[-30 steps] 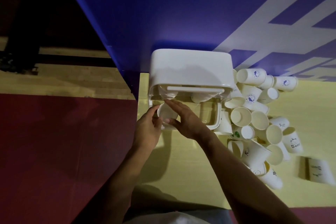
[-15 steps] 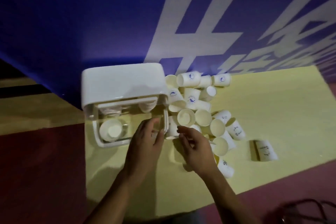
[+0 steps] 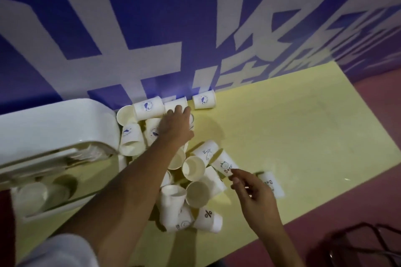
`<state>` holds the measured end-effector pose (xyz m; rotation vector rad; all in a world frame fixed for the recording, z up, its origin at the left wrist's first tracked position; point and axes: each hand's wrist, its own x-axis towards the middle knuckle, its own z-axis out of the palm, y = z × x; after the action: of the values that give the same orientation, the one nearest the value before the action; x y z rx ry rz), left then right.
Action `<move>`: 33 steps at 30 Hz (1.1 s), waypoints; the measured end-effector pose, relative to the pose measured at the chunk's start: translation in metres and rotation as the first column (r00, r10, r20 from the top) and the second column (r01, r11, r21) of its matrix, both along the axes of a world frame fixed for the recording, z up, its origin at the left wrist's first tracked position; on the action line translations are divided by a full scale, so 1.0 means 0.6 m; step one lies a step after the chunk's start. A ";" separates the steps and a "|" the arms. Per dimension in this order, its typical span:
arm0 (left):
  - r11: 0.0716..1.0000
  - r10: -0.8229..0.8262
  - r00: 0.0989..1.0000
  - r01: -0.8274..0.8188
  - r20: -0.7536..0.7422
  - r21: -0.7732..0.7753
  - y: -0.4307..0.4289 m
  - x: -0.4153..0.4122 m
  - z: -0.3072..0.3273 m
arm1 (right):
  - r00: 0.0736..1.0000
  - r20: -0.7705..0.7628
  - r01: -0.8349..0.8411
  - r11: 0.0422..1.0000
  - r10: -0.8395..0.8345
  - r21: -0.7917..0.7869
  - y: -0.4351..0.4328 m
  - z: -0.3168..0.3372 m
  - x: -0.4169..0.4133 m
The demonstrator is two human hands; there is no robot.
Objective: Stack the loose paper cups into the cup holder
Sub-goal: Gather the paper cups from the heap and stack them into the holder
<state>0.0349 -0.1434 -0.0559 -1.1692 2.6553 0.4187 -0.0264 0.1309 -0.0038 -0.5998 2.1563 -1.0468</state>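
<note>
Heap of loose white paper cups [image 3: 193, 171], conical and mostly tipped over, just right of the glossy white rounded plastic cup holder [image 3: 54, 128], left hand [image 3: 176, 123] stretched over the back cups, right hand [image 3: 253, 194] half curled at a bear-printed cup [image 3: 224, 163], both grips unclear, smooth pale yellow table [image 3: 293, 136], blue banner [image 3: 152, 28].

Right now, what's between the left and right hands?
Head view: loose cups, no bare stretch. A doodle cup, the Bear cup and an open-mouthed cup lie on the mat between left hand and right hand.
</note>
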 end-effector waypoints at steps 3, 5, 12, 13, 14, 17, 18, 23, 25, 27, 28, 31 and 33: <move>1.000 -0.004 0.985 0.006 0.174 -0.009 -0.017 -0.037 -0.025 | 1.000 0.012 0.000 1.000 0.000 0.013 0.010 -0.010 -0.054; 1.000 -0.012 0.974 0.015 0.226 -0.009 -0.020 -0.057 -0.033 | 1.000 0.027 0.007 1.000 -0.007 0.008 0.010 -0.015 -0.087; 0.969 0.182 0.981 -0.192 0.071 0.157 -0.036 -0.060 -0.008 | 0.997 0.028 -0.072 0.997 0.071 0.039 -0.086 -0.056 -0.191; 0.945 0.264 0.964 -0.256 -0.016 0.204 -0.033 -0.051 0.005 | 0.995 0.002 -0.102 0.994 0.102 0.040 -0.115 -0.066 -0.206; 0.909 0.359 0.928 -0.323 -0.102 0.263 -0.029 -0.039 0.017 | 0.989 -0.039 -0.142 0.988 0.144 0.051 -0.148 -0.078 -0.222; 0.711 0.667 0.700 -0.496 -0.254 0.499 0.000 0.007 0.051 | 0.926 -0.179 -0.320 0.942 0.333 0.103 -0.255 -0.121 -0.265; 0.622 0.752 0.606 -0.524 -0.258 0.582 0.011 0.023 0.057 | 0.880 -0.234 -0.390 0.910 0.413 0.139 -0.289 -0.135 -0.276; 0.207 0.973 0.174 -0.388 -0.149 0.898 0.068 0.070 0.056 | 0.551 -0.425 -0.593 0.696 0.718 0.406 -0.402 -0.184 -0.300; 0.159 0.986 0.099 -0.305 -0.135 0.939 0.086 0.082 0.048 | 0.459 -0.453 -0.598 0.643 0.764 0.479 -0.412 -0.201 -0.303; 0.156 0.987 0.083 -0.248 -0.139 0.956 0.098 0.097 0.042 | 0.426 -0.470 -0.603 0.630 0.773 0.490 -0.412 -0.218 -0.309; 0.167 0.984 0.096 -0.232 -0.148 0.958 0.101 0.104 0.039 | 0.423 -0.475 -0.608 0.630 0.772 0.483 -0.410 -0.223 -0.312; 0.222 0.970 0.153 -0.238 -0.189 0.946 0.103 0.123 0.034 | 0.459 -0.468 -0.617 0.650 0.755 0.444 -0.395 -0.231 -0.322; 0.269 0.954 0.202 -0.256 -0.220 0.929 0.103 0.131 0.040 | 0.534 -0.445 -0.622 0.690 0.719 0.370 -0.378 -0.229 -0.323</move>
<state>0.1137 -0.0817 -0.0316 -2.1122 1.5140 2.5040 -0.2204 -0.0960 -0.1412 -1.6769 2.1020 -0.2391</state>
